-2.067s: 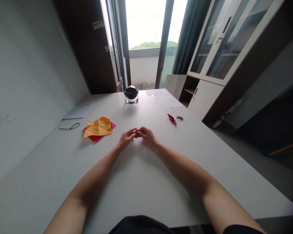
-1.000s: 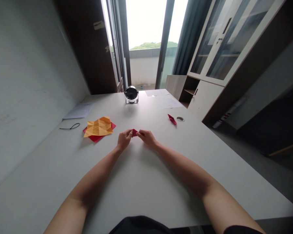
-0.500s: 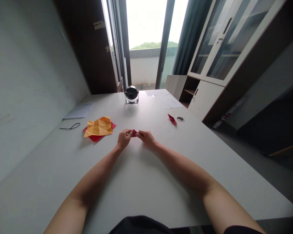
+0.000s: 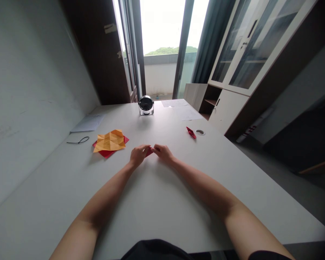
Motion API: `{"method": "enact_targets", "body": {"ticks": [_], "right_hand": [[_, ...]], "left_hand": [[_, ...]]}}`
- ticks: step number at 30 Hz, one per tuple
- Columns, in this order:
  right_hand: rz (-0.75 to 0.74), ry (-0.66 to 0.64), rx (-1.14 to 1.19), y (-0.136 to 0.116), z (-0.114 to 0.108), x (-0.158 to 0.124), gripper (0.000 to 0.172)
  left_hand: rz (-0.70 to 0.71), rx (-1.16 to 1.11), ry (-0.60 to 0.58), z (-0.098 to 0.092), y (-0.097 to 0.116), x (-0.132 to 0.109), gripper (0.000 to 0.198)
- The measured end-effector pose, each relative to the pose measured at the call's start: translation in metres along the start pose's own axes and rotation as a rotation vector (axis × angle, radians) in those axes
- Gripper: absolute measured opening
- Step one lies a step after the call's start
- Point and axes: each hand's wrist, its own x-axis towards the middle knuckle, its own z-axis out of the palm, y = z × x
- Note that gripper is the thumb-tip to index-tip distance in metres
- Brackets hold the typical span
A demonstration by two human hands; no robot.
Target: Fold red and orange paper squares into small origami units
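Observation:
Between my hands is a small folded piece of red paper (image 4: 149, 152), partly covered by my fingers. My left hand (image 4: 138, 154) pinches its left side, thumb and fingers together. On the opposite side my right hand (image 4: 162, 152) grips the paper's upper right edge. Left of my hands lies a creased orange sheet of paper (image 4: 110, 141) on top of red paper (image 4: 106, 154). Off to the right rests a folded red paper boat shape (image 4: 191, 133), with no hand on it.
A small black fan-like device on a metal stand (image 4: 146, 105) is at the back of the white table (image 4: 162, 202). A black cord loop (image 4: 79, 140) and white sheets (image 4: 88, 123) lie at the left. A round cable hole (image 4: 200, 132) sits at right.
The red paper has turned between my fingers, and more of it shows below them. My left fingers have shifted slightly along it. The other things stay put.

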Motion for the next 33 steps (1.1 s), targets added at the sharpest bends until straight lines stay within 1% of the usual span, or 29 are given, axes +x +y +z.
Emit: {"method": "enact_targets", "body": {"ticks": [3,5,9,13,17,20,24,27,30,33], "right_hand": [[0.027,0.023,-0.003,-0.002,-0.002,0.0,0.042],[0.031,0.031,-0.001,-0.002,-0.002,0.0,0.041],[0.026,0.087,-0.027,-0.004,-0.003,0.0,0.04],[-0.013,0.161,-0.093,-0.008,-0.006,0.0,0.042],[-0.036,0.169,-0.076,-0.01,-0.007,-0.001,0.042],[-0.018,0.171,-0.015,-0.01,-0.007,-0.001,0.043],[0.037,0.149,0.194,-0.007,-0.006,0.0,0.042],[0.036,0.099,0.351,-0.005,-0.005,0.0,0.04],[0.005,0.05,0.404,-0.007,-0.004,-0.001,0.038],[-0.016,0.01,0.407,-0.009,-0.003,-0.001,0.038]], "left_hand": [[-0.011,0.192,-0.062,0.0,-0.002,0.0,0.021],[-0.026,0.25,-0.084,0.0,-0.003,0.001,0.024],[-0.059,0.224,-0.086,0.001,-0.006,0.002,0.025],[-0.071,0.186,-0.09,0.002,-0.006,0.003,0.025],[-0.07,0.138,-0.093,0.003,-0.006,0.003,0.023],[-0.092,0.04,-0.09,0.004,-0.008,0.003,0.022],[-0.206,-0.272,-0.096,0.008,-0.016,0.006,0.029],[-0.274,-0.462,-0.073,0.01,-0.02,0.008,0.035],[-0.292,-0.539,-0.062,0.011,-0.021,0.01,0.036],[-0.306,-0.587,-0.081,0.012,-0.017,0.01,0.036]]}}
